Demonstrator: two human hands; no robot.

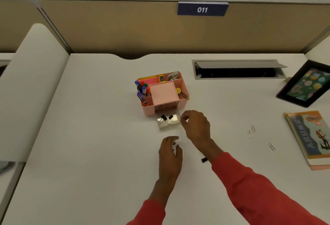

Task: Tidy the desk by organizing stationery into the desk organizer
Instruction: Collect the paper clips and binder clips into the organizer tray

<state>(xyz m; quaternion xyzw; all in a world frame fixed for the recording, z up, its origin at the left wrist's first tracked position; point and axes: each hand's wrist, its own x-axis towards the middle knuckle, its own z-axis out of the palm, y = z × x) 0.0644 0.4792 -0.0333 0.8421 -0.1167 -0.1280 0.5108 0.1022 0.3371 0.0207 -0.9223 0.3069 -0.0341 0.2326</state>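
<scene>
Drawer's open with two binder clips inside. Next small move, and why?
Probably the left hand should pick up the loose binder clip lying just right of it. The open drawer already holds two like it, and that hand looks free.

Soft even light, slight wide-angle blur
</scene>
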